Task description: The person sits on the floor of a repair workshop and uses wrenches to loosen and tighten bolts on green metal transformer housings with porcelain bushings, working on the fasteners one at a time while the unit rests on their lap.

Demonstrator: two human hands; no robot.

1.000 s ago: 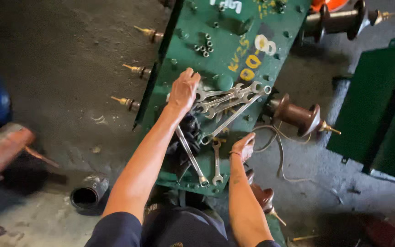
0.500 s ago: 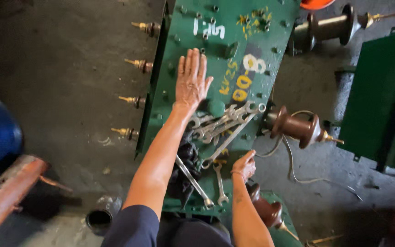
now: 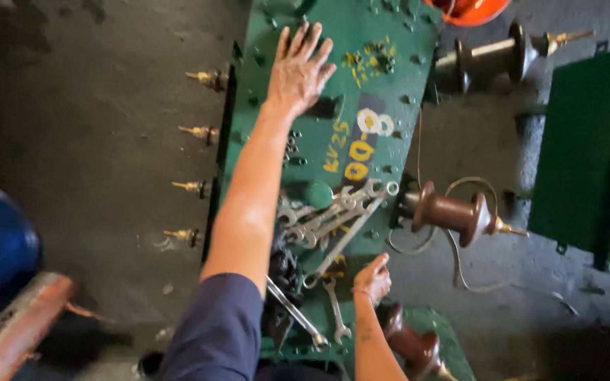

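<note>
The fingers of the left hand (image 3: 298,70) are spread wide and pressed flat on the green metal cover (image 3: 383,106), holding nothing; the arm is fully extended, a posture that appears to brace the body over the work. The fingers of the right hand (image 3: 372,279) are loosely curled, empty, resting at the cover's right edge just beside the wrenches (image 3: 333,219). The wrenches lie in a loose pile on the cover between the two hands, within reach of either. A single wrench (image 3: 337,317) lies apart near the lower edge. Brown ceramic insulators (image 3: 453,215) project on the right; small brass terminals (image 3: 192,187) line the left side above the concrete floor (image 3: 93,141).
</note>
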